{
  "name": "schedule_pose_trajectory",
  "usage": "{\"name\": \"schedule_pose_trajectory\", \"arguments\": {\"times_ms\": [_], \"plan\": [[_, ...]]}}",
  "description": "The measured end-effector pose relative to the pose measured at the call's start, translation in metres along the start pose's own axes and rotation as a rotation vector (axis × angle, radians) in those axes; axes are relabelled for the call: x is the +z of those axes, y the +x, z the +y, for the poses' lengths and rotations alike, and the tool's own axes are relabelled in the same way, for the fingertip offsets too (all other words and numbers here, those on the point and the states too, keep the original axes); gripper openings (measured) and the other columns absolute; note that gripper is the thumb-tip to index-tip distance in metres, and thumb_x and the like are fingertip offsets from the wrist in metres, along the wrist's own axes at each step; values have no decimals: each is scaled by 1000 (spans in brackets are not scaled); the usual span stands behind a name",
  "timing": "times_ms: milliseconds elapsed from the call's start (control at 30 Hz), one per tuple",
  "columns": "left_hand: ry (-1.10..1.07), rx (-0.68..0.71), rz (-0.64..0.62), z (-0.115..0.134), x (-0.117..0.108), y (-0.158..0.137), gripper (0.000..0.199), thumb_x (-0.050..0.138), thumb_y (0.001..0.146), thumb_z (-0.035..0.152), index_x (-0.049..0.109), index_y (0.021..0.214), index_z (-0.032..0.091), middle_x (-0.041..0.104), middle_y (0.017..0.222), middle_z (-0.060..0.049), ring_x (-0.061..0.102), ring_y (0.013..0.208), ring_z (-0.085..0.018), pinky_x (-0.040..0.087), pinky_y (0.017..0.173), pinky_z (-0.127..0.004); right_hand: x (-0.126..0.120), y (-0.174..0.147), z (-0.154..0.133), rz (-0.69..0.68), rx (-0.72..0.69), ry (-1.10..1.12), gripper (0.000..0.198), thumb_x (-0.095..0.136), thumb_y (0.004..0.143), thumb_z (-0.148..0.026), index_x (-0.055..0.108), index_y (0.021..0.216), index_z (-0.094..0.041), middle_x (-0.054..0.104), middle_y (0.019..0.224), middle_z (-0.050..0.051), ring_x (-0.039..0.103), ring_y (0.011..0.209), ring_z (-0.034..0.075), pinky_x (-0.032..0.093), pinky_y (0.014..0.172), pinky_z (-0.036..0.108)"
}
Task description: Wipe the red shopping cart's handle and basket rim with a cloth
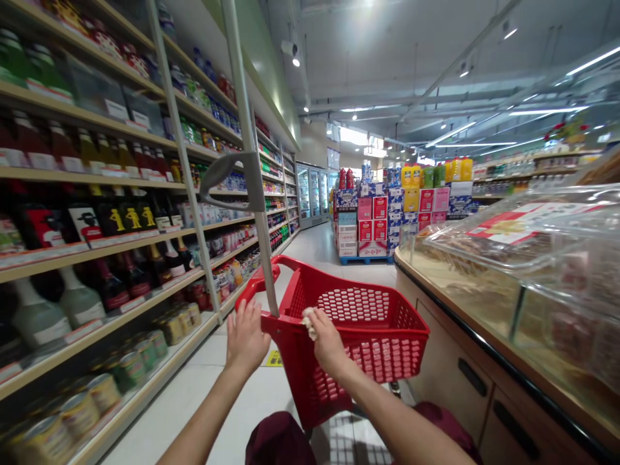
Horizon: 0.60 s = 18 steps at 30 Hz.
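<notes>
A red plastic shopping cart (334, 336) with a perforated basket stands right in front of me, turned sideways. My left hand (247, 339) is on its red handle (254, 284), fingers curled over the near end and thumb apart. Between the fingers of my right hand (328, 345) is a crumpled off-white cloth (309, 323), pressed to the near top rim of the basket. The basket looks empty. A metal pole (252, 129) with a grey hook-shaped grip (232, 184) rises from the cart beside the handle.
Shelves (101, 242) of bottles and cans line the left side. Close on the right is a display counter (465, 349) with clear plastic-covered packages on top. Stacked drink cartons (372, 223) stand on a blue pallet (367, 260) farther down the aisle. My knees (279, 439) are at the bottom edge.
</notes>
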<state>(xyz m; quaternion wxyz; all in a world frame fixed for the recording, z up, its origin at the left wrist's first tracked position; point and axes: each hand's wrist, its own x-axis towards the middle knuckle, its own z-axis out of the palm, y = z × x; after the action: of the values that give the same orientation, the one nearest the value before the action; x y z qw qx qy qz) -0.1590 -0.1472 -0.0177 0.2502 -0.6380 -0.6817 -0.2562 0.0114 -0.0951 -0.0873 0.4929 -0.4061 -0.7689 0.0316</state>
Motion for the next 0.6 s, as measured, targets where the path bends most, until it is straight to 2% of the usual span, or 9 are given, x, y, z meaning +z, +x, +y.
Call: {"name": "schedule_pose_trajectory", "arguments": {"times_ms": [67,133,167,233,300,367,433,500,600], "plan": [[49,57,-125,-4,-1,2,58,42,64,14,40,122,10,41,131,-11,22,127,-24,16,104,-45,21,17,-37,-3,-105,43,53,37,73,1,44,124,-14,43,129,11,34,123,18,32,101,38],[75,76,-161,-5,-2,2,58,42,64,14,40,122,10,40,132,-11,21,128,-23,17,105,-44,27,21,-47,0,-192,35,51,40,75,-1,43,125,-13,38,132,11,29,125,19,30,102,39],[80,76,-162,-6,-3,1,58,41,65,14,40,122,10,39,133,-11,21,128,-23,17,104,-44,24,17,-40,-1,-216,16,51,39,75,-1,43,125,-14,38,133,11,28,125,19,30,102,40],[74,93,-153,-7,-6,-1,57,40,65,14,40,122,10,38,134,-11,21,128,-23,17,105,-45,6,2,-7,1,-213,-40,52,37,75,1,43,124,-17,40,131,10,30,125,19,32,100,43],[57,108,-133,-6,-6,-4,57,39,66,14,40,122,9,37,134,-11,21,128,-24,15,105,-47,-15,-16,31,24,-127,-116,52,34,76,1,46,123,-19,46,127,10,35,122,20,33,98,46],[37,105,-66,0,-5,-9,55,37,68,13,38,123,7,36,134,-12,22,128,-24,14,105,-46,-28,-27,53,67,-24,-181,53,33,76,2,46,123,-19,47,126,11,36,121,21,33,98,47],[21,121,38,11,-1,-13,55,37,71,14,35,125,5,32,136,-14,20,129,-22,13,106,-44,-24,-28,50,85,-24,-178,56,32,75,3,43,125,-20,45,128,9,35,122,20,32,99,46],[8,188,92,24,3,-17,57,37,72,15,30,128,7,26,139,-12,16,130,-21,12,107,-41,-10,-22,32,73,-123,-133,55,32,77,1,38,128,-21,40,131,7,32,124,18,32,100,42],[20,304,-39,39,9,-20,58,39,71,17,32,128,12,28,139,-8,17,130,-20,14,107,-41,-2,-16,22,37,-241,-108,52,35,80,-2,37,128,-20,36,134,7,28,125,17,33,100,40]]}}
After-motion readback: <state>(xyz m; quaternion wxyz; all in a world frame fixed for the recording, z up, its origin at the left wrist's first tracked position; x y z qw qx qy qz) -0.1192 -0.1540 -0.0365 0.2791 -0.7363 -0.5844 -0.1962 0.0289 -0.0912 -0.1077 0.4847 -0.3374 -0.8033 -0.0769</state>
